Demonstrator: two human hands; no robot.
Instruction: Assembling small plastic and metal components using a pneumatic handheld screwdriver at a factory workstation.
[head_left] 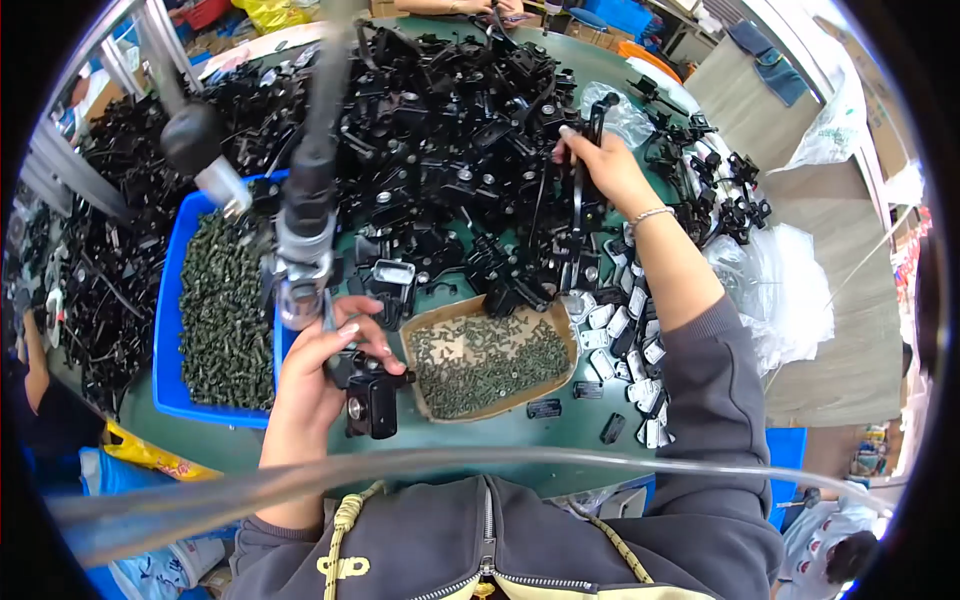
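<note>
My left hand [330,360] is closed around a black brake master cylinder [371,405] with a round, shiny window on its side. It is held low, between a blue bin and a shallow tan tray. Farther off to the right, my right hand [608,170] has its fingers closed on a long black lever [578,195], over the edge of a big heap of black lever assemblies [440,150]. A hanging power screwdriver [305,215] comes down just beyond my left hand, its upper part blurred.
Dark screws fill the blue bin [163,370] on the left. The tan tray [408,350] holds small screws. Silver and black rectangular covers [600,365] lie right of it. Clear plastic bags [785,290] sit at the right. A blurred transparent tube [560,458] crosses in front. Other people work around the table.
</note>
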